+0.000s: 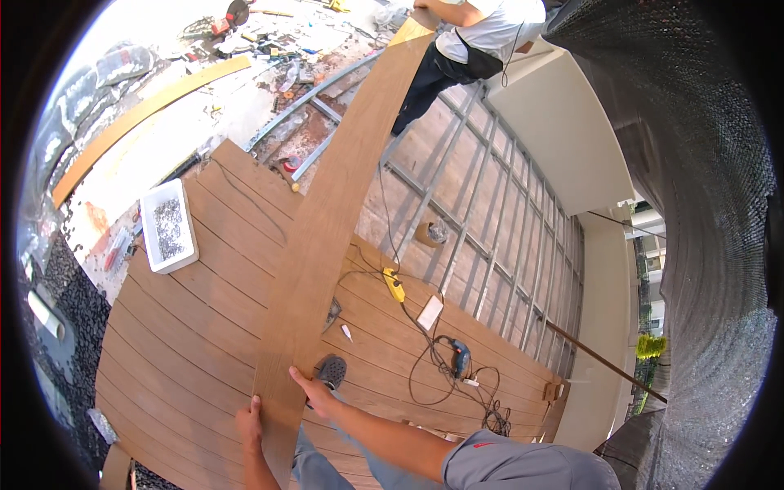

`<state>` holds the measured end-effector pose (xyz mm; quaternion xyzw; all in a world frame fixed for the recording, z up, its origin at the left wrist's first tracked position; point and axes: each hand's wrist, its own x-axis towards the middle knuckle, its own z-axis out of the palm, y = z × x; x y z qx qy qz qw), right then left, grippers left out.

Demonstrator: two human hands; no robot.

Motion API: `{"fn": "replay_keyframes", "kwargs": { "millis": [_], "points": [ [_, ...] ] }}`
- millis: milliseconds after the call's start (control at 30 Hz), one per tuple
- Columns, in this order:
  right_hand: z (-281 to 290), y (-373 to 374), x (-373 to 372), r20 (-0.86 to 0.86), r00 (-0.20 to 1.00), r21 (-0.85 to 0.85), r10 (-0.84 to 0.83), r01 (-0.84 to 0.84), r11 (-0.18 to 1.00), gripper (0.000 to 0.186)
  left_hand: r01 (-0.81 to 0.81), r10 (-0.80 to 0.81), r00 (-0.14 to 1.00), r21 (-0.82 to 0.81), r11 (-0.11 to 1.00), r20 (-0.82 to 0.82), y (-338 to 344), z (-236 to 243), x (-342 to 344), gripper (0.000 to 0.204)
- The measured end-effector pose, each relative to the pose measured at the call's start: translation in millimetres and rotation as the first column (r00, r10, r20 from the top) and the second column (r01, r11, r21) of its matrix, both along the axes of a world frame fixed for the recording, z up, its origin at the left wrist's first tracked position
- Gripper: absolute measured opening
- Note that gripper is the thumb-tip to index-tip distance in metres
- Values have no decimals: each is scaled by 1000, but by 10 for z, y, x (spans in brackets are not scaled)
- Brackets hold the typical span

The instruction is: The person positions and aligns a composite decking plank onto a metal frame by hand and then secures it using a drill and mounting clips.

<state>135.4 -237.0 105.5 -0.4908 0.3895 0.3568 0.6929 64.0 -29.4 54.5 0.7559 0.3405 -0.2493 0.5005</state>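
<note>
A long brown plank [343, 204] runs from the bottom middle up to the top of the view. My left hand [249, 420] grips its left edge near the lower end, and my right hand [313, 385] grips its right edge a little higher. A co-worker [478, 33] in a white top and dark trousers holds the far end. Beneath the plank is decking [171, 343], with my shoe [331, 371] beside my right hand.
A white tub of small pieces [170, 257] sits on the decking. A yellow power strip [394, 284], cables and a blue drill [461, 357] lie right of the plank. A metal frame [498, 212] runs along a pale wall [539, 139]. Scattered tools and another board [147, 110] lie upper left.
</note>
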Motion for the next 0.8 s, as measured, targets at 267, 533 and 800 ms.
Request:
{"fn": "replay_keyframes", "kwargs": {
  "millis": [267,533,800],
  "points": [
    [494,-198,728,62,998,164,-25,15,986,70,-102,102,994,16,995,43,344,238,-582,71],
    [434,-839,2197,317,899,243,-303,232,942,66,-49,49,998,2,999,48,491,213,-1172,66],
    [209,-1046,1513,325,909,-136,-261,318,938,89,27,-28,999,9,1000,43,385,503,-1791,66]
  ]
}}
